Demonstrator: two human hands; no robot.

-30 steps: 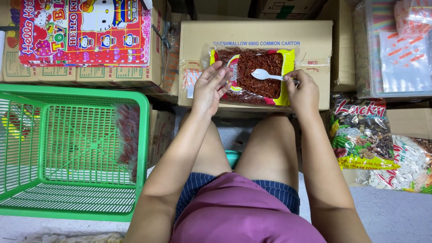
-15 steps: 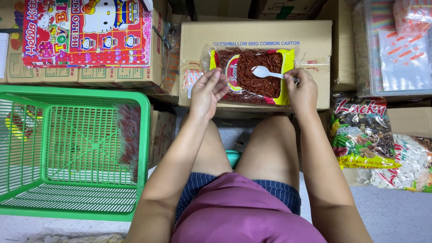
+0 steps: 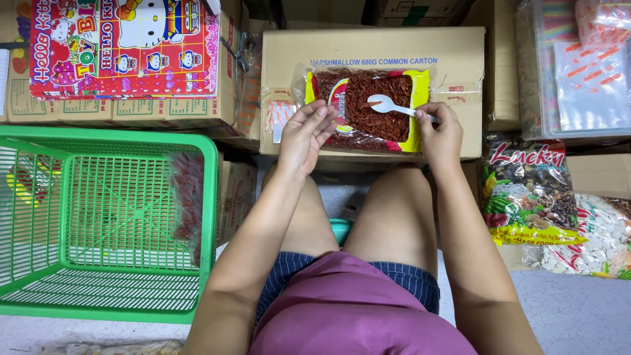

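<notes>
A clear packet of reddish-brown snack strips [image 3: 388, 108] with a yellow and red label lies flat on a cardboard carton [image 3: 374, 46] in front of my knees. My right hand [image 3: 440, 135] pinches the handle of a white plastic spoon [image 3: 394, 105], whose bowl rests over the packet's middle. At the packet's left edge my left hand [image 3: 305, 135] touches the wrapper with curled fingers; nothing is gripped in it.
An empty green plastic basket [image 3: 98, 223] stands at my left. A red toy box [image 3: 125, 46] lies on cartons at the back left. Bags of mixed nuts and seeds [image 3: 529, 194] and white beans [image 3: 588, 236] sit at the right, under a clear bin [image 3: 578, 66].
The view has shifted slightly. Both hands stay at the packet's edges, and the spoon stays over the packet in my right hand.
</notes>
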